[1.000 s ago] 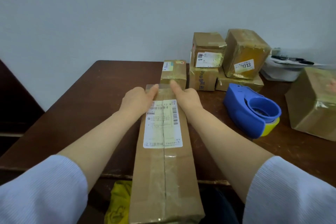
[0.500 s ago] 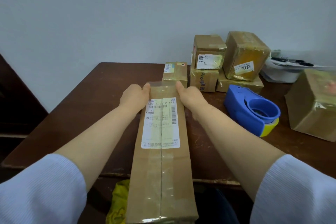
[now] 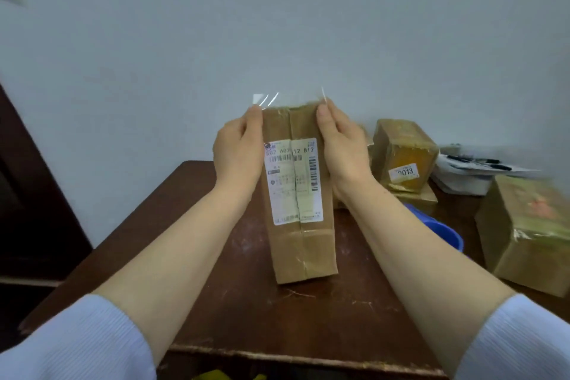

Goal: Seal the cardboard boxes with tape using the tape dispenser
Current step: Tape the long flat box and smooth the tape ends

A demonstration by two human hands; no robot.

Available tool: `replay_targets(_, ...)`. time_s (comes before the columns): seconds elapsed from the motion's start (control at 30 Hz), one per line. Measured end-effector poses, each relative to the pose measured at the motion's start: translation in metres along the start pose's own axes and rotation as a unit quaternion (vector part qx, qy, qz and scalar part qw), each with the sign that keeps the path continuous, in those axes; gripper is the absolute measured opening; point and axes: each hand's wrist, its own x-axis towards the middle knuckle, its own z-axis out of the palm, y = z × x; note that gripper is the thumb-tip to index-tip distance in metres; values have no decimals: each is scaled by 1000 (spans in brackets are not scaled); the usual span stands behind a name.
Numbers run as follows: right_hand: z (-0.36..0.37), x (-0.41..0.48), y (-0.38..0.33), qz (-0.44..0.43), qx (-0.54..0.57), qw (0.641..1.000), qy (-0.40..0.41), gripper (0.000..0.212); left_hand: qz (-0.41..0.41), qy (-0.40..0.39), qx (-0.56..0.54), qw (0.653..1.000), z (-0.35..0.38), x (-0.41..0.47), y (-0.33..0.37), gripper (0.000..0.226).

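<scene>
A long narrow cardboard box (image 3: 300, 244) with a white shipping label stands upright on its end on the brown table (image 3: 234, 296). My left hand (image 3: 237, 148) grips its upper left side and my right hand (image 3: 342, 148) grips its upper right side. A loose flap of clear tape (image 3: 287, 99) sticks up above the box's top edge between my fingertips. The blue tape dispenser (image 3: 441, 230) lies on the table to the right, mostly hidden behind my right forearm.
Taped cardboard boxes (image 3: 404, 154) are stacked at the back right against the wall, one numbered 2013. A larger box (image 3: 530, 234) sits at the far right. A white bag with black pens (image 3: 468, 173) lies behind it. Something yellow (image 3: 228, 375) shows below the table's front edge.
The long box was lying flat along the table with my hands at its far end; it now stands upright on its end, held at the top by both hands.
</scene>
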Motion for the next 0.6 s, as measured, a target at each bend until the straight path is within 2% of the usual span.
replay_targets(0.13, -4, -6, -4, 28, 130, 991, 33, 47, 7, 21, -75, 997, 2, -11, 5, 47)
replay_targets(0.2, -6, -6, -12, 11, 163, 986, 40, 49, 35, 13, -96, 995, 3, -11, 14, 41)
replay_targets(0.27, -6, -6, -17, -29, 141, 989, 41, 38, 61, 2, -103, 993, 5, -10, 18, 28)
replay_targets(0.33, -6, -12, -13, -40, 117, 991, 53, 12, 51, -1, -98, 994, 8, -15, 14, 29)
replay_targets(0.37, -7, -15, -9, -34, 119, 990, 67, 9, 39, 3, -97, 995, 10, -19, 11, 34)
replay_targets(0.5, -7, -20, 3, 13, 129, 984, 121, 24, 19, 16, -98, 995, 16, -31, 4, 34)
replay_targets(0.6, -5, -15, 1, 17, 101, 981, 162, 10, 9, 32, -85, 996, 20, -31, 9, 34)
